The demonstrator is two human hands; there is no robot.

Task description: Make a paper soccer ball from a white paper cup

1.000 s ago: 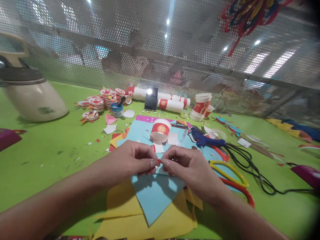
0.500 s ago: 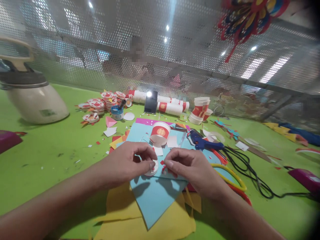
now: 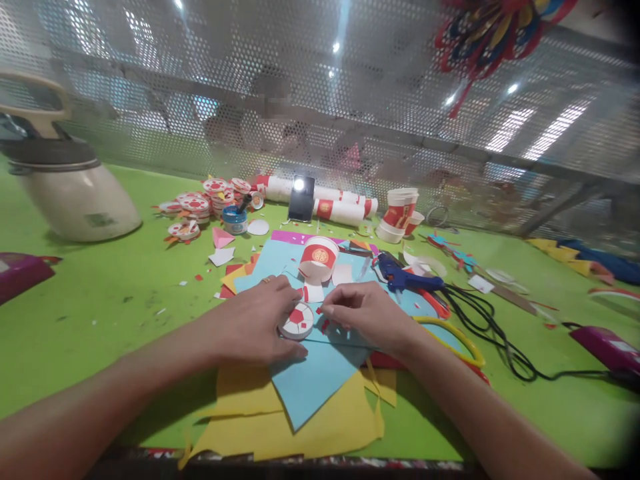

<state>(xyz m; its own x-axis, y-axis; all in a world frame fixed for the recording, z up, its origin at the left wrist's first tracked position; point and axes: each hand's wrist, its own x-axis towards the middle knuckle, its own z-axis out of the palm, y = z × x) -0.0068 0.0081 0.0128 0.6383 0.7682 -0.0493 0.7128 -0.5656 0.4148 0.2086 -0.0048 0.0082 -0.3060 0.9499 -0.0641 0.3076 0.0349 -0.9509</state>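
Observation:
My left hand [image 3: 260, 320] curves around a small white paper disc [image 3: 291, 327] with red patches on its top. Its fingers lie at the disc's far left rim, and the thumb stretches out below. Just right of the disc, my right hand [image 3: 367, 313] has thumb and forefinger pinched together, with a tiny red paper piece [image 3: 319, 310] at the tips. More red bits [image 3: 325, 326] lie under those fingers on the light blue sheet [image 3: 305, 393]. Behind the disc stands a red and white paper cup [image 3: 319, 259] with a cut, opened side.
A blue glue gun [image 3: 407, 279] with a black cord and yellow-handled scissors [image 3: 457, 333] lie right. Behind are a phone [image 3: 302, 199], stacked cups [image 3: 399, 213], a blue jar [image 3: 235, 220] and several finished discs [image 3: 193, 205]. A large spray bottle [image 3: 75, 193] stands left.
My left hand has drawn back from the disc's top to its left rim, uncovering the red patches. My right hand has shifted slightly left and stays pinched.

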